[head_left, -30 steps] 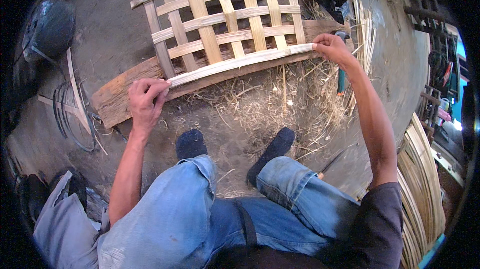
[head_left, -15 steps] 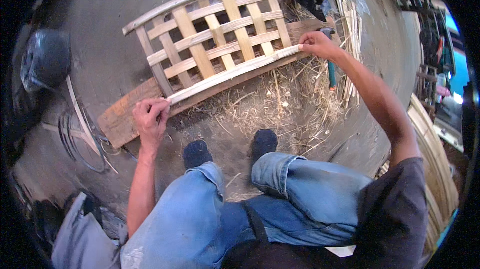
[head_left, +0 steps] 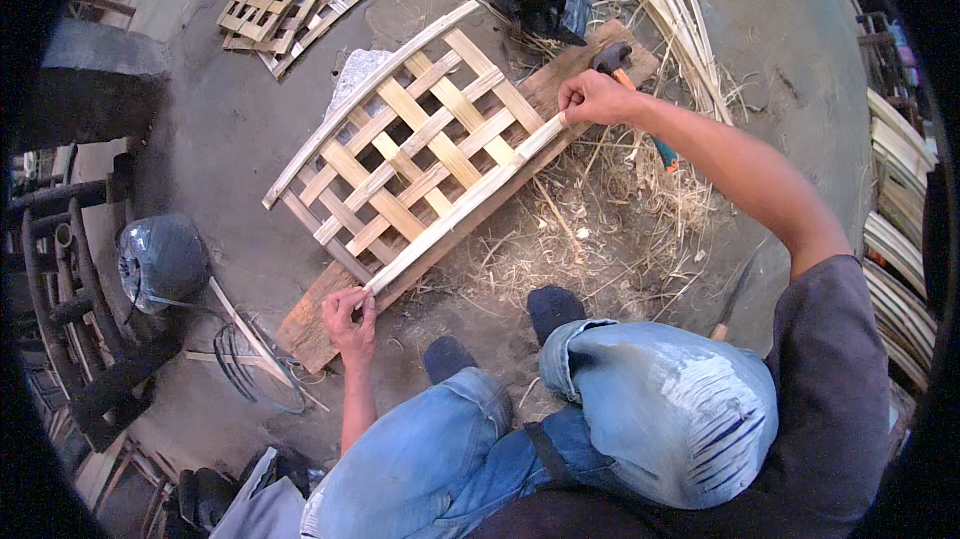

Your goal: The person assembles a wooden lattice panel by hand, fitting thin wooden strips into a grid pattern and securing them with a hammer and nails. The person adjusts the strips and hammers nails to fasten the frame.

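Shifted since earlier: panel now seen slanted, strip ends kept gripped | bamboo lattice panel (head_left: 410,154) woven, laid on plank (head_left: 320,324) | edge strip (head_left: 470,204) laid along, judged unfastened | right hand (head_left: 592,97), left hand (head_left: 350,311) clamped on strip ends

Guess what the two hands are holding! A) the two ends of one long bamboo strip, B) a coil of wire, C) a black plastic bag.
A: the left hand and right hand each grip one end of the long bamboo strip lying along the woven lattice panel.
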`<action>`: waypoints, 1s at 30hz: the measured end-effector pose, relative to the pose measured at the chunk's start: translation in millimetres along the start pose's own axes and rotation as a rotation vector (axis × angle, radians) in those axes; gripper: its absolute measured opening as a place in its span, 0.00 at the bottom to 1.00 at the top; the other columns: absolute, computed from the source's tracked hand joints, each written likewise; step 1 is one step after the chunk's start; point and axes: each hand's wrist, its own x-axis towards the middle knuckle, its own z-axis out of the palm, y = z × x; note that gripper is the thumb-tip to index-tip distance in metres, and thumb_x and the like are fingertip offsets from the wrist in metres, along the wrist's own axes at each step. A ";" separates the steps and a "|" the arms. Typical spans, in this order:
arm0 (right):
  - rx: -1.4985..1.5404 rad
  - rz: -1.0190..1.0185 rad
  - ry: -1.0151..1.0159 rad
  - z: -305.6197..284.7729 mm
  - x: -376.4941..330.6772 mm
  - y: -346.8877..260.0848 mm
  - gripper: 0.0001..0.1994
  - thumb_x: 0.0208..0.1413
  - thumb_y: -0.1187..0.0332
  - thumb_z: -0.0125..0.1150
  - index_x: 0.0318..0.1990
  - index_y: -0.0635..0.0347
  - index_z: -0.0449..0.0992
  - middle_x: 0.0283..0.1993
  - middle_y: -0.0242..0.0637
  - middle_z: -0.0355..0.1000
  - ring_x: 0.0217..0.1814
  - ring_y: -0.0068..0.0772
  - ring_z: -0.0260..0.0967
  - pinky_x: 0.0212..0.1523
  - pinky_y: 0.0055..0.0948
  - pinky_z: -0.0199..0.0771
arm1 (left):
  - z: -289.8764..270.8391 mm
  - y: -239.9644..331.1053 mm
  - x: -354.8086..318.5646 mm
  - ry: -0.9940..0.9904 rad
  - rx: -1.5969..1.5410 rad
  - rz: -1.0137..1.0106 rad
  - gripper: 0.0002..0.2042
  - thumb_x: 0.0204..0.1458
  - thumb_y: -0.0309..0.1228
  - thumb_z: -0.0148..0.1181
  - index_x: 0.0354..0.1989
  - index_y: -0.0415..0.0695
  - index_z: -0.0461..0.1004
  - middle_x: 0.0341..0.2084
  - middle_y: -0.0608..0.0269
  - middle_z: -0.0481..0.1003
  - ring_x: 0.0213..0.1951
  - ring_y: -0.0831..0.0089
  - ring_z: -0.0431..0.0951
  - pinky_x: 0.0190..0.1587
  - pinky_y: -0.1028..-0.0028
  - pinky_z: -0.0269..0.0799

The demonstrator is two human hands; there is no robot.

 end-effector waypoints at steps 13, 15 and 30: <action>0.067 -0.033 0.059 5.3 -4.1 -3.4 0.10 0.42 0.66 0.67 0.31 0.59 0.79 0.27 0.32 0.74 0.30 0.25 0.70 0.32 0.29 0.69 | -0.7 -1.8 -1.2 0.002 0.008 -0.027 0.09 0.45 0.23 0.66 0.35 0.46 0.78 0.37 0.61 0.77 0.43 0.63 0.74 0.50 0.65 0.66; 0.083 -0.035 0.053 4.1 -3.7 -3.5 0.09 0.42 0.66 0.67 0.30 0.60 0.78 0.26 0.31 0.74 0.29 0.24 0.69 0.31 0.28 0.68 | -0.3 1.5 -0.3 0.014 -0.006 -0.032 0.08 0.45 0.23 0.66 0.35 0.46 0.78 0.36 0.61 0.77 0.42 0.64 0.74 0.49 0.65 0.66; 0.369 0.105 0.274 -8.8 -42.1 -35.5 0.08 0.54 0.63 0.62 0.37 0.56 0.76 0.27 0.23 0.67 0.29 0.13 0.62 0.30 0.20 0.61 | -0.2 4.8 -0.1 0.061 0.013 -0.029 0.07 0.44 0.24 0.66 0.33 0.46 0.78 0.35 0.62 0.77 0.41 0.63 0.74 0.46 0.64 0.66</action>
